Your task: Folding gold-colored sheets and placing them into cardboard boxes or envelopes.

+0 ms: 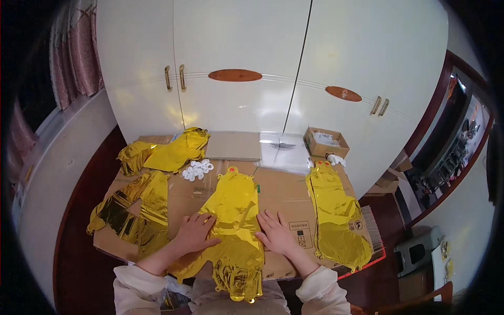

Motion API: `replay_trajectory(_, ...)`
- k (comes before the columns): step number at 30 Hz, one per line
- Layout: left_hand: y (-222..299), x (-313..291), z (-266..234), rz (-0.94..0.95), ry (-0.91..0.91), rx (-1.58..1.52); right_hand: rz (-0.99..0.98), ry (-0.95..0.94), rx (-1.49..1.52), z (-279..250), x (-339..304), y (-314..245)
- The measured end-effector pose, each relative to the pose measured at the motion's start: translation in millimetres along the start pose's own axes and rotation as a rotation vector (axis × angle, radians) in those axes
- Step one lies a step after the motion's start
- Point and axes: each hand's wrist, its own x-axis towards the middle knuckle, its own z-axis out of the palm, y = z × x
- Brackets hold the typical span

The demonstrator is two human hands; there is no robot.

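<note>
Gold foil piece (pixel 235 202) lying between left grip (pixel 195 232) and right grip (pixel 276 233), fingers spread.
The cardboard-covered tabletop (pixel 283 191) runs out beneath both grips, perhaps to give thin film an even bed. The piece between them hangs past the near edge; the left grip rests palm-down over its left side, the right grip along its right edge — neither visibly pinching anything, a light press that would keep slippery film from sliding. Other foil seems set aside to leave working room: a flat foil stack (pixel 338 215) right of the right grip, forked foil (pixel 153 202) left of the left grip, crumpled foil (pixel 181 152) farther beyond it. Clear plastic sleeves (pixel 286 152) and a small open box (pixel 331 151) sit beyond the right grip — probably within reach; white rings (pixel 197 169) lie beyond the left.
</note>
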Motion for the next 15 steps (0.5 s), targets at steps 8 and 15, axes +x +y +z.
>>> replay_trajectory(8, 0.6, 8.3, 11.8, 0.026, 0.088, 0.078, 0.025, -0.016, 0.008, -3.3, 5.0, 1.9)
replay_trajectory(15, 16.2, 11.1, -1.8, -0.011, 0.026, -0.031, 0.009, 0.036, 0.129, -22.9, -5.5, -12.5)
